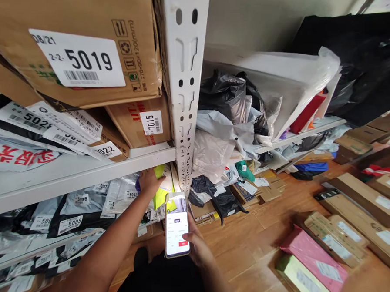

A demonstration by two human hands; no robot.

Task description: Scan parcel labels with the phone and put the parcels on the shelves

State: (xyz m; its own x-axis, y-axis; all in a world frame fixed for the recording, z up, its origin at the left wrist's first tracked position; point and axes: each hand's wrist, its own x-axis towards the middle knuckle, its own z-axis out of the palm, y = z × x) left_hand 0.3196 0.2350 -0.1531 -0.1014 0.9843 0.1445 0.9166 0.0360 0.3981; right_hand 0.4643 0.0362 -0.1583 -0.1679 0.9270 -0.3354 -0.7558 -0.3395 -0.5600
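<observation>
Before the lower end of the white post (186, 59): a phone (176, 234), upright in view with its screen lit, overlapping the post's foot.
Right hand (200, 246): clamped on the phone from its right edge, thumb lying over the screen near a red button; this hand is below the post.
Left hand (150, 181): just left of the post's lower part, touching a yellow-green packet (160, 198), thumb stretched across it; most fingers are hidden, so I cannot tell whether they are clamped on it.
Yellow-green packet: close against the post's left side, under the white shelf (85, 175), partly behind the phone.
Numbered cartons: left of the post on that shelf, a large carton (93, 20) marked 5019 above a smaller carton (131, 119) marked 7015, which sits just beside the post.
Tagged bags: left of the post and lower down, a grey bag (82, 202) marked 5006 near others marked 5005, 5007 and 5012.
Shelving goods: right of the post, a black bag (223, 92), a plastic-wrapped panel (286, 89) and, lower, a green packet (245, 171).
Wooden floor (240, 257): well right of the post, a pink parcel (315, 255) between a pale-green box (296, 275) and brown cardboard boxes (359, 224).
</observation>
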